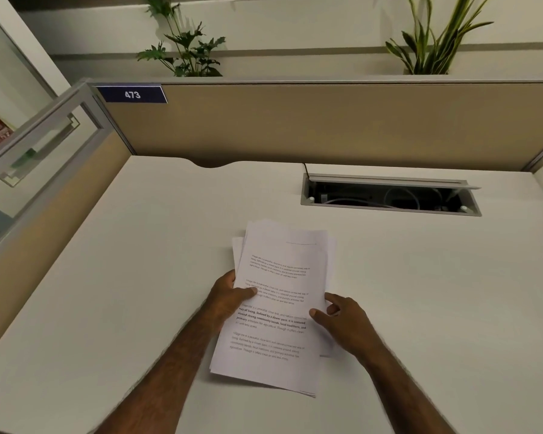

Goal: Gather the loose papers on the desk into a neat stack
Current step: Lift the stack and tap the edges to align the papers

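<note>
A bundle of white printed papers (276, 308) sits in the middle of the white desk (138, 277), held between both hands. The sheets are fanned slightly, with edges sticking out at the top left and right side. My left hand (229, 297) grips the left edge, thumb on top of the printed text. My right hand (342, 317) holds the right edge, thumb pressing on the top sheet and fingers curled at the side. Whether the bundle rests on the desk or is lifted, I cannot tell.
An open cable tray (389, 195) with wires is cut into the desk at the back right. A beige partition (295, 126) with a "473" label (132, 94) bounds the back. A glass side panel (44, 145) bounds the left. Plants (185, 45) stand behind.
</note>
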Demonstrator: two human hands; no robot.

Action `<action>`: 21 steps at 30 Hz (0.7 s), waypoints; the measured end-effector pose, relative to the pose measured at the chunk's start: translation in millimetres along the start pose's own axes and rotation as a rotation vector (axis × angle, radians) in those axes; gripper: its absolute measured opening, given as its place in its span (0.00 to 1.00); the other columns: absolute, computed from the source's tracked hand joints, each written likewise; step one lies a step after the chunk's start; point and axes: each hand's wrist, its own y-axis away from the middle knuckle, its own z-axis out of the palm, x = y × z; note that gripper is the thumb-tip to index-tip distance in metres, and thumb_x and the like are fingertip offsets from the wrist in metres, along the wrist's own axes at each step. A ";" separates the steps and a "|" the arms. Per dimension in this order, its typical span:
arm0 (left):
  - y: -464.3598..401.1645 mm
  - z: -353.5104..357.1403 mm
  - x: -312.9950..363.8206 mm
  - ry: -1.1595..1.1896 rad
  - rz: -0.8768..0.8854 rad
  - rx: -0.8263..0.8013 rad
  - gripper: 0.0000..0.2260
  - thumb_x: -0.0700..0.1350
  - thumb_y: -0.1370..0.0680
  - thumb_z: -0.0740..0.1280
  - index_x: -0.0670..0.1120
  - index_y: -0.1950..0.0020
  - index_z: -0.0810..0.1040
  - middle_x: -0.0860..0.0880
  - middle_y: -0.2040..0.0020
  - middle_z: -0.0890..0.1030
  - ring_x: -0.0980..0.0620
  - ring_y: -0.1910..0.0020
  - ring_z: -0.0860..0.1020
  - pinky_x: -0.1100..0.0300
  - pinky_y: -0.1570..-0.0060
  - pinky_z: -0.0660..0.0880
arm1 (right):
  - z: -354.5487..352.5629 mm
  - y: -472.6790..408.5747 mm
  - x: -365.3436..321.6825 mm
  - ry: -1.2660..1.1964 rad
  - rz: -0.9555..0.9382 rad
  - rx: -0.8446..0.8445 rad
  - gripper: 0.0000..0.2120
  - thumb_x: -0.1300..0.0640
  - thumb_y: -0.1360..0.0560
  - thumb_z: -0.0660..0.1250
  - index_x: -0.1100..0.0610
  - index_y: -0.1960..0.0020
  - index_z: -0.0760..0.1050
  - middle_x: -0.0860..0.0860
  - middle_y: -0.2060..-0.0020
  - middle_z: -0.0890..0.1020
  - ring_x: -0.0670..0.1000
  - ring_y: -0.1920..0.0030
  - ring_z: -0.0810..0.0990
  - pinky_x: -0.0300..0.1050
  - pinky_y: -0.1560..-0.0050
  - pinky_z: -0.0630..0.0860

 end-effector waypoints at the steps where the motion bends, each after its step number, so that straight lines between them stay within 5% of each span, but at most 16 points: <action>1: 3.5 -0.8 4.1 -0.007 0.029 -0.019 0.16 0.40 0.25 0.75 0.51 0.39 0.80 0.47 0.42 0.86 0.47 0.48 0.87 0.44 0.44 0.83 | -0.2 0.9 0.3 -0.011 -0.003 0.009 0.29 0.41 0.22 0.74 0.53 0.25 0.77 0.51 0.45 0.82 0.50 0.49 0.80 0.41 0.49 0.74; 8: 39.9 -1.1 43.8 0.008 0.252 -0.176 0.19 0.45 0.24 0.75 0.53 0.34 0.77 0.47 0.41 0.86 0.43 0.44 0.85 0.42 0.44 0.82 | -14.1 5.8 -0.9 -0.509 0.074 0.034 0.54 0.26 0.37 0.76 0.51 0.20 0.67 0.49 0.37 0.83 0.53 0.39 0.85 0.54 0.35 0.82; 11: 50.1 -2.0 55.4 0.060 0.268 -0.242 0.20 0.41 0.23 0.74 0.50 0.33 0.77 0.44 0.40 0.85 0.40 0.43 0.85 0.41 0.44 0.81 | -21.6 7.5 -4.7 -0.743 -0.009 -0.116 0.40 0.32 0.30 0.77 0.49 0.24 0.73 0.44 0.33 0.84 0.52 0.33 0.82 0.52 0.37 0.80; 14: 52.3 -2.0 61.4 0.058 0.264 -0.267 0.20 0.39 0.22 0.73 0.49 0.32 0.76 0.44 0.40 0.86 0.39 0.44 0.85 0.39 0.45 0.81 | -22.3 7.9 -5.8 -0.887 -0.090 -0.194 0.24 0.52 0.20 0.73 0.52 0.25 0.75 0.51 0.32 0.85 0.57 0.32 0.84 0.63 0.29 0.78; 17: 50.0 -2.1 66.4 0.032 0.304 -0.205 0.19 0.40 0.23 0.74 0.48 0.33 0.77 0.45 0.41 0.86 0.41 0.44 0.85 0.38 0.43 0.81 | -23.3 6.0 -9.0 -0.904 -0.134 -0.060 0.23 0.62 0.20 0.73 0.55 0.27 0.75 0.54 0.34 0.86 0.60 0.34 0.85 0.66 0.31 0.79; 21: 48.0 0.4 78.0 0.023 0.400 -0.111 0.15 0.38 0.22 0.73 0.48 0.37 0.79 0.49 0.43 0.87 0.45 0.44 0.85 0.44 0.44 0.83 | -37.3 10.3 -24.6 -0.815 -0.251 0.154 0.19 0.65 0.20 0.71 0.51 0.32 0.76 0.51 0.38 0.87 0.56 0.40 0.88 0.47 0.47 0.87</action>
